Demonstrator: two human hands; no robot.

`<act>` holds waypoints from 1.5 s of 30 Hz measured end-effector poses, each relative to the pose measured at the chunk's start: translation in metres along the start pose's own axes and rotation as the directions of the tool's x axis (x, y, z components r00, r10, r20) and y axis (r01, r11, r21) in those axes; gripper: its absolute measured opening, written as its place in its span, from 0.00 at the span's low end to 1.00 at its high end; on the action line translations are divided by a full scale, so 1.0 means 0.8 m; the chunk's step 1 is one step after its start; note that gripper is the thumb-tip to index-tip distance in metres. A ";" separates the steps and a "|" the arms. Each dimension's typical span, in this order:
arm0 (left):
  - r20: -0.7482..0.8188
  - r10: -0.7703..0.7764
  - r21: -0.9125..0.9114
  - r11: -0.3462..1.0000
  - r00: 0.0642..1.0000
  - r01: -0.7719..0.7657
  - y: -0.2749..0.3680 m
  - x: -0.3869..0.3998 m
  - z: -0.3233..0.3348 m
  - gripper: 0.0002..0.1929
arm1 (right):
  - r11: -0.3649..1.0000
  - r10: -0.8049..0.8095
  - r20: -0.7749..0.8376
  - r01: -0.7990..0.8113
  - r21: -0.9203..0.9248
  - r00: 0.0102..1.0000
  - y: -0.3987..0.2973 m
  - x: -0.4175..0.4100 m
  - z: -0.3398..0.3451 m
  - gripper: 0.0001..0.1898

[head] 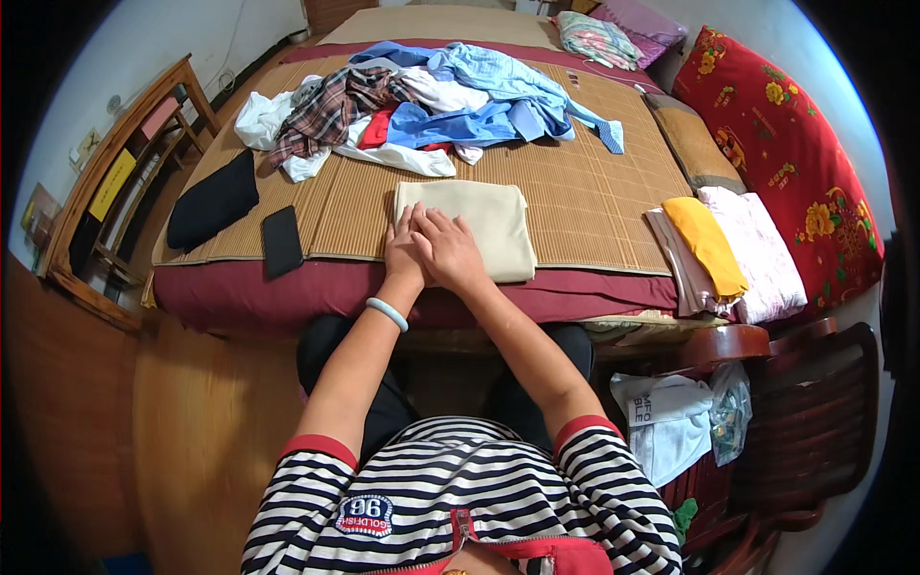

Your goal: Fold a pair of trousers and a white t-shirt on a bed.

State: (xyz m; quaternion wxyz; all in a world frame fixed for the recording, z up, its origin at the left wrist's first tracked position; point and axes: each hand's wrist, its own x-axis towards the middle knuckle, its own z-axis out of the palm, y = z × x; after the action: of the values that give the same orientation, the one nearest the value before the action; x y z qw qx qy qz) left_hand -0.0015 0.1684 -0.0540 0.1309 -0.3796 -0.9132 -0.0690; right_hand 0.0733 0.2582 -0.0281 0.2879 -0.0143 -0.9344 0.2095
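A folded cream cloth lies flat near the front edge of the bed. My left hand rests on its left part, with a pale bracelet around the wrist. Over the fingers of that hand lies my right hand, palm down, partly on the cloth. Neither hand grips anything. To the left are a black phone and a folded black garment. Beyond the cloth spreads a loose heap of clothes, with a plaid shirt, a light blue shirt and white pieces.
A folded yellow garment and a white patterned one lie at the bed's right corner. Behind them leans a red floral cushion. A dark wooden chair holding clothes stands at right, a wooden frame at left.
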 end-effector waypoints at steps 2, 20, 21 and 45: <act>0.082 -0.012 0.020 1.000 0.997 0.010 0.016 -0.003 -0.014 0.31 | 0.999 0.019 0.001 -0.019 -0.038 1.000 0.016 -0.013 -0.012 0.27; -0.131 -0.061 -0.240 0.970 0.990 0.029 0.012 -0.005 -0.012 0.29 | 0.881 0.350 0.018 -0.322 -0.347 0.937 0.077 -0.109 -0.095 0.33; -0.136 -0.057 -0.238 0.971 0.989 0.023 0.014 -0.004 -0.012 0.29 | 0.881 0.346 0.020 -0.317 -0.351 0.938 0.071 -0.105 -0.104 0.33; -0.121 -0.070 -0.213 0.976 0.990 0.043 0.016 -0.005 -0.018 0.28 | 0.866 0.380 0.004 -0.354 -0.354 0.925 0.124 0.043 -0.034 0.29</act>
State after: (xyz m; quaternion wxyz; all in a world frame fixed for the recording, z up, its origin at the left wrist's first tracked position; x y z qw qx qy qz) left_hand 0.0130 0.1712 -0.0409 0.1464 -0.3601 -0.9010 -0.1926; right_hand 0.0503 0.3639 -0.0294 0.2011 -0.2346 -0.9465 0.0929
